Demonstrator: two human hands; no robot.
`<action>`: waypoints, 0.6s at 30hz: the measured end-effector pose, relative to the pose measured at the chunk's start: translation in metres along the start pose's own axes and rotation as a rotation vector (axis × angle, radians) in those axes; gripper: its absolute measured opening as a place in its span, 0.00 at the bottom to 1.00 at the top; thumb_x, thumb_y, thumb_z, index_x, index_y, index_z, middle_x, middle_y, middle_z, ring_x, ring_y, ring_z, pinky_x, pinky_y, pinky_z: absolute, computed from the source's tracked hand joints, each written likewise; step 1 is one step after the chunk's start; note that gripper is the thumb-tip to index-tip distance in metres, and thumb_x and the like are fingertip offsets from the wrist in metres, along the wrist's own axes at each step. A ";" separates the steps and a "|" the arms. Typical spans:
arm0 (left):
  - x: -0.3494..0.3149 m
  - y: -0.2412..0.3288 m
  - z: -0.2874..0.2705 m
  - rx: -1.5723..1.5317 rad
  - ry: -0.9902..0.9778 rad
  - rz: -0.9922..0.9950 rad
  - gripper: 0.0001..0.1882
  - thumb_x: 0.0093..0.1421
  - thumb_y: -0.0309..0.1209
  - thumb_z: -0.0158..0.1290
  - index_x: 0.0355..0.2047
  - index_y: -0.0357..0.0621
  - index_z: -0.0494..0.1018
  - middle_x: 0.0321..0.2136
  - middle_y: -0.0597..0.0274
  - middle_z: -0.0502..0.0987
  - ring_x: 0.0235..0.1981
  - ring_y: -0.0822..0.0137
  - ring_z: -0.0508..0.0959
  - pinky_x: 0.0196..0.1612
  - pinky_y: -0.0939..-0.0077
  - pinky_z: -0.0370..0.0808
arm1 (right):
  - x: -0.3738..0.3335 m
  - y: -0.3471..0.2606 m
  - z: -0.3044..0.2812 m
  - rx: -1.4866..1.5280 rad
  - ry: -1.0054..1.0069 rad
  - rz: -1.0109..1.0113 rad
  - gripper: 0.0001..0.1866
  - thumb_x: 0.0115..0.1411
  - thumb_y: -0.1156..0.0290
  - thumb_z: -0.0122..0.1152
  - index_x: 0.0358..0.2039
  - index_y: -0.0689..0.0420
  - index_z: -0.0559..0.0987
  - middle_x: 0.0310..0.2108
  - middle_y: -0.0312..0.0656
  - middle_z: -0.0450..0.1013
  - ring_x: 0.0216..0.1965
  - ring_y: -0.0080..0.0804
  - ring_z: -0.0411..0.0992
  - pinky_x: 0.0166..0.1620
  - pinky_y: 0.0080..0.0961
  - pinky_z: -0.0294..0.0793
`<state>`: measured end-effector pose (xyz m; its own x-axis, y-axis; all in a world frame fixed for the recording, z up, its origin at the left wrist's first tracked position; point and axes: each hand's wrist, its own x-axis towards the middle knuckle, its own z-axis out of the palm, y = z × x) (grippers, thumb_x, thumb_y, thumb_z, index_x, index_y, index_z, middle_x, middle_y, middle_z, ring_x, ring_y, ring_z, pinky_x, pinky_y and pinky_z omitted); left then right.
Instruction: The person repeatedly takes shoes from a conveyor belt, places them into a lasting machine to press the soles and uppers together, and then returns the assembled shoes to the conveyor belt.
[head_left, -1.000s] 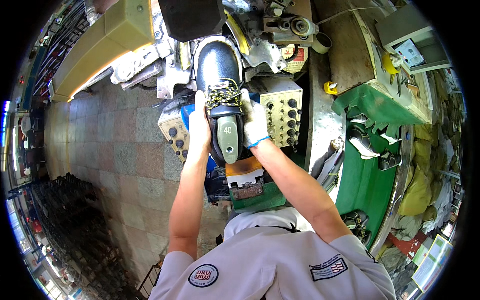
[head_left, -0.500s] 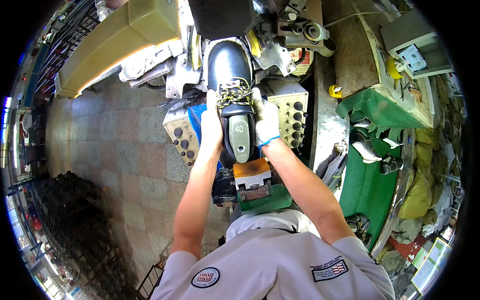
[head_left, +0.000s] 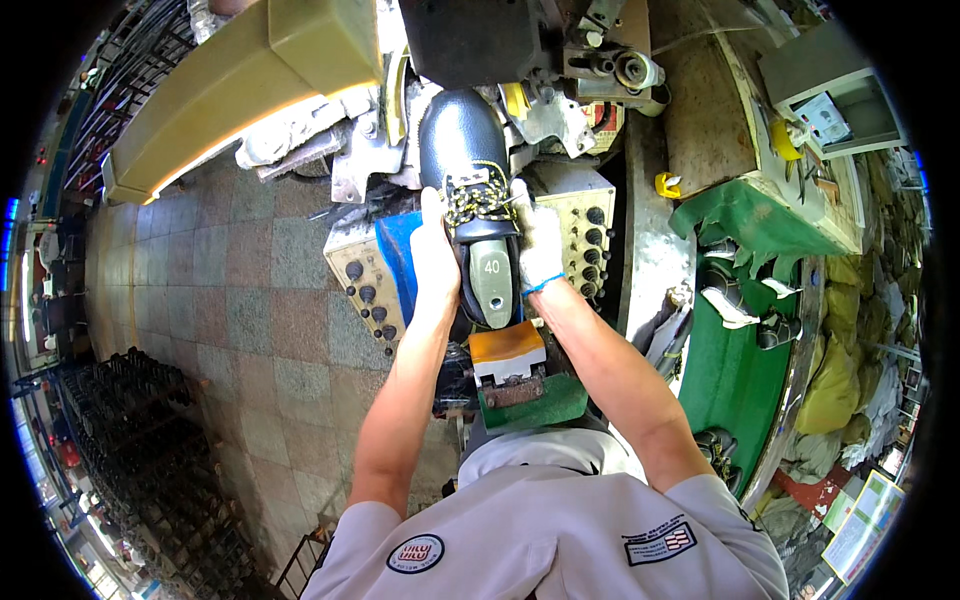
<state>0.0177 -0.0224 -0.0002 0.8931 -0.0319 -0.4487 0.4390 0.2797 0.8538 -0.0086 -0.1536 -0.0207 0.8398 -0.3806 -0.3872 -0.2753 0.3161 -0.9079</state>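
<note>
A black leather shoe (head_left: 462, 135) with yellow-and-black laces is held between my gloved hands, its toe pointing away from me and under the machine's dark head (head_left: 465, 40). A grey-green shoe last (head_left: 490, 275) fills its opening. My left hand (head_left: 436, 255) is closed along the shoe's left side. My right hand (head_left: 538, 240), with a blue cuff at the wrist, grips the right side near the laces. The palms and some fingers are hidden against the shoe. Just behind the heel sits an orange-topped pad (head_left: 507, 343) on a metal bracket.
Control boxes with black knobs (head_left: 575, 235) flank the shoe. A beige machine arm (head_left: 230, 95) reaches over at the upper left. On the right, several shoes lie on a green conveyor (head_left: 735, 400) beside a workbench (head_left: 715, 120). Dark racks (head_left: 140, 440) stand at the lower left.
The shoe's heel end has swung slightly to the right, both hands moving with it and keeping their grip. The whole view has also shifted a little.
</note>
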 end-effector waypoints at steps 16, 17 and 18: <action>-0.007 0.000 -0.011 0.025 -0.033 0.090 0.33 0.72 0.56 0.42 0.44 0.33 0.78 0.35 0.60 0.80 0.33 0.71 0.75 0.40 0.75 0.72 | -0.004 -0.017 -0.011 -0.260 0.058 -0.129 0.31 0.66 0.42 0.59 0.29 0.63 0.81 0.22 0.30 0.68 0.26 0.21 0.60 0.28 0.25 0.64; -0.004 -0.018 -0.030 0.013 -0.017 0.083 0.32 0.71 0.55 0.44 0.47 0.32 0.77 0.37 0.59 0.80 0.35 0.70 0.76 0.41 0.74 0.72 | -0.015 -0.027 -0.018 -0.325 0.063 -0.129 0.30 0.66 0.43 0.58 0.31 0.63 0.82 0.23 0.31 0.69 0.26 0.21 0.61 0.29 0.24 0.65; -0.004 -0.037 -0.049 0.000 -0.003 0.072 0.32 0.71 0.53 0.47 0.49 0.30 0.76 0.38 0.57 0.80 0.37 0.69 0.77 0.43 0.74 0.73 | -0.026 -0.034 -0.027 -0.391 0.072 -0.130 0.29 0.66 0.44 0.58 0.32 0.62 0.83 0.24 0.32 0.70 0.26 0.21 0.63 0.30 0.23 0.67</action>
<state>-0.0070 0.0142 -0.0432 0.9226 -0.0144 -0.3855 0.3737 0.2814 0.8838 -0.0332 -0.1778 0.0160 0.8481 -0.4599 -0.2632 -0.3379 -0.0867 -0.9372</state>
